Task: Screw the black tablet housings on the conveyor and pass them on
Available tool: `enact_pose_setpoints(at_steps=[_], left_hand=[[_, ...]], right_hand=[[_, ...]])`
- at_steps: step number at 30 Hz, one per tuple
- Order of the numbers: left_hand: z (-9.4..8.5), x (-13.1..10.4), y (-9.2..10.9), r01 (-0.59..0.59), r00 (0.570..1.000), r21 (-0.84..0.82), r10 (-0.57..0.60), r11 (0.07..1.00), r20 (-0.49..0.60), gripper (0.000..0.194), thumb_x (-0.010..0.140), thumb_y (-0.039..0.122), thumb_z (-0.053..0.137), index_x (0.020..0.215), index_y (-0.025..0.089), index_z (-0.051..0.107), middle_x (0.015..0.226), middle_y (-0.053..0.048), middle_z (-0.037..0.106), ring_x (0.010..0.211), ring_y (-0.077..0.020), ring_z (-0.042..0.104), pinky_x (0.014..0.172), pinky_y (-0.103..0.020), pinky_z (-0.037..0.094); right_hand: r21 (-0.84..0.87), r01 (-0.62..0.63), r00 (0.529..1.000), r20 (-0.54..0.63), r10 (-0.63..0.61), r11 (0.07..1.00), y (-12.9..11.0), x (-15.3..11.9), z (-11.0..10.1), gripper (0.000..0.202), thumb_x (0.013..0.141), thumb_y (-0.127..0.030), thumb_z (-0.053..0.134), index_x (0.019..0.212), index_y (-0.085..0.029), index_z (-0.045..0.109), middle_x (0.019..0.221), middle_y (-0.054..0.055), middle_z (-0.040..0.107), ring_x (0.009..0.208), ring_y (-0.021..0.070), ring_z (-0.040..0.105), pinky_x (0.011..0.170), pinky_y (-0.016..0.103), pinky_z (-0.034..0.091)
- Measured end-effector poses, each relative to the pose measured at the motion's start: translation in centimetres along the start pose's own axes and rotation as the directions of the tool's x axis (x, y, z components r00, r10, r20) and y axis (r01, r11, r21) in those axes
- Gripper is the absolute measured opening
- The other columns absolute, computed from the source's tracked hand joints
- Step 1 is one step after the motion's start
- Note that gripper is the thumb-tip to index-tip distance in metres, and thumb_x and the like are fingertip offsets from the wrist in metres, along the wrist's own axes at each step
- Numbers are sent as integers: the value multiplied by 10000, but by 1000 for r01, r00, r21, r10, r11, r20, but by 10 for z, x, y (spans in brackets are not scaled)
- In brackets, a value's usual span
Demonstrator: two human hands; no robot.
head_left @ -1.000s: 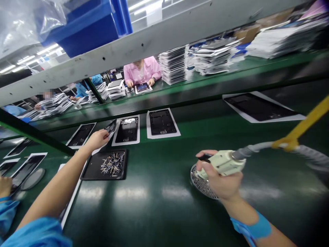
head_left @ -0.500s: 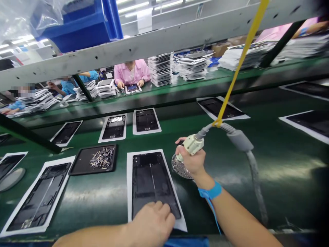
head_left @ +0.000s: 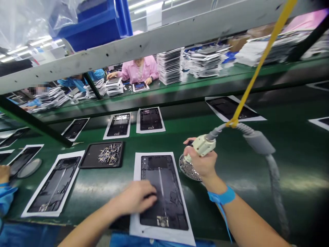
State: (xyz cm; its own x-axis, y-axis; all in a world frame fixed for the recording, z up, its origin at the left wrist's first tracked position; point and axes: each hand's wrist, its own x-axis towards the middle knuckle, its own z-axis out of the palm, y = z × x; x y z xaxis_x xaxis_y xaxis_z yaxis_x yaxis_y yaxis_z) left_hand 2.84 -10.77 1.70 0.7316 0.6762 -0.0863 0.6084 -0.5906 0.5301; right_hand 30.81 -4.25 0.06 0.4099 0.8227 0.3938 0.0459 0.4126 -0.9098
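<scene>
My right hand, with a blue strap round its wrist, grips a pale handheld tool hanging from a yellow strap. A round perforated metal disc lies just below the tool. My left hand is over the left side of a black tablet shell on a white sheet; its thumb and fingers are slightly apart with nothing between them. Left of the shell, a black tray holds a heap of small parts.
More black shells on white sheets lie on the green surface. Another person's hand is at the left edge, near a round dish. A person in pink sits across. A rail crosses above.
My left hand has moved up and left from the shell's lower edge, uncovering its lower part. The view has shifted, and another person's hand has appeared at the left edge. My right hand keeps the tool.
</scene>
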Motion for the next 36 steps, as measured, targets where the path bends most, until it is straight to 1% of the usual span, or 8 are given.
enact_pose_setpoints(at_steps=[2,5,7,9,14,23,31,36], left_hand=[[-32,-6,-35,197,968,58,-185,979,-168,240,960,286,505,955,209,732,920,-71,748,828,-199,702,762,-301,540],[-84,-21,-94,509,822,169,-417,844,-388,252,934,283,495,929,199,732,965,-80,756,905,-230,703,837,-327,528],[-111,-32,-123,660,715,186,-533,728,-452,243,905,293,522,933,187,740,995,-94,763,924,-248,709,849,-331,526],[-123,-39,-136,696,698,207,-578,688,-423,244,892,293,531,917,184,748,975,-91,769,908,-248,714,830,-319,525],[-106,-32,-123,534,845,320,-506,783,-174,214,883,235,556,918,216,766,981,-73,770,927,-236,712,829,-304,514],[-99,-5,-116,616,754,478,-645,627,-126,156,804,121,572,778,193,707,880,-97,755,869,-254,713,754,-308,492],[-131,-41,-108,642,718,73,-565,763,-406,237,885,381,543,929,224,716,848,-41,766,793,-223,711,732,-293,505],[-104,-28,-85,442,694,-376,-576,815,-432,429,821,533,637,1053,189,745,933,-66,785,832,-217,723,755,-308,575]], right_hand=[[-10,4,1000,9,-4,1000,1,0,0,168,780,-268,735,921,-191,686,614,-22,648,506,147,614,541,288,536],[-12,-11,1000,8,11,1000,2,0,-1,182,776,-274,740,928,-188,688,632,-12,660,500,151,615,525,293,535],[-10,-23,1000,6,23,1000,2,-1,-1,193,770,-274,744,932,-184,689,652,-7,667,500,149,615,517,290,532],[-13,-24,1000,4,24,1000,2,-1,0,190,769,-267,743,930,-183,688,654,-8,667,502,144,613,523,286,534],[-23,-23,1000,-2,22,999,2,0,0,168,766,-256,736,905,-181,679,660,-6,668,497,140,612,517,282,535],[-22,-1,1000,7,2,1000,2,0,-1,185,773,-257,739,930,-178,681,630,-13,656,495,149,616,516,292,547],[-17,10,1000,-7,-10,1000,1,-1,1,175,773,-245,737,931,-188,687,682,-5,686,503,145,623,531,291,553],[-22,9,1000,12,-8,1000,-1,-1,1,189,767,-262,738,935,-195,681,692,-5,692,503,145,624,530,294,553]])
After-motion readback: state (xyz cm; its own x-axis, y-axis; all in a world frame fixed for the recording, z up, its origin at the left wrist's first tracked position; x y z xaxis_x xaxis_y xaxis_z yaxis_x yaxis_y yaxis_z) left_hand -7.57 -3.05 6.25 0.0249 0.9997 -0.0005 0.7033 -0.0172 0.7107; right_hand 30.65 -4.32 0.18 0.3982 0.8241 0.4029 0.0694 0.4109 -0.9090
